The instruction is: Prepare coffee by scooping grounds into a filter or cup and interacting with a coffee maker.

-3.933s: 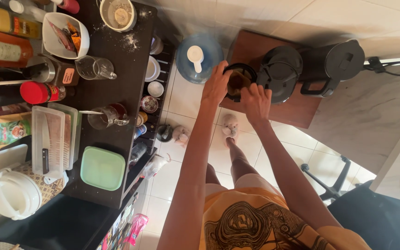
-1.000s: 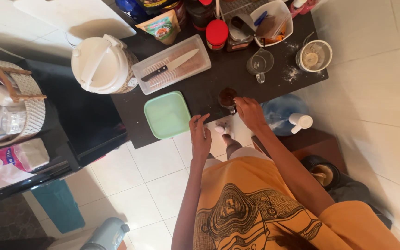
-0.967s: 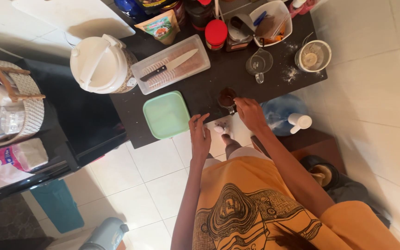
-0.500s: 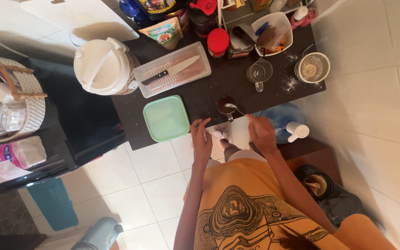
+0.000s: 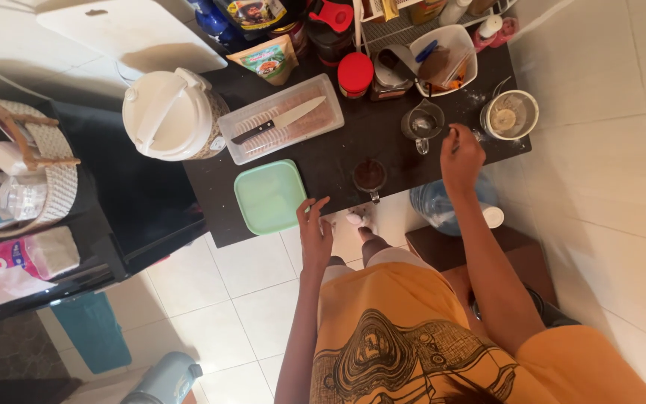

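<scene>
Half a second ago the right hand (image 5: pixel 461 153) hung just off the counter's near edge; now it has crossed past the glass mug of dark drink (image 5: pixel 369 176) and sits over the dark counter (image 5: pixel 330 161), between the empty glass measuring cup (image 5: pixel 422 122) and the round white bowl (image 5: pixel 510 115) of pale powder. Its grip looks pinched on something thin, perhaps a spoon, but I cannot tell for sure. The left hand (image 5: pixel 314 232) has barely shifted: fingers spread, holding nothing, at the edge nearest the person, just below and left of the mug. So the mug stands alone, untouched. Left of the mug lies a smooth, matte, square mint-green lid (image 5: pixel 270 196); beyond it a clear ribbed tray (image 5: pixel 282 127) carries a steel knife.
</scene>
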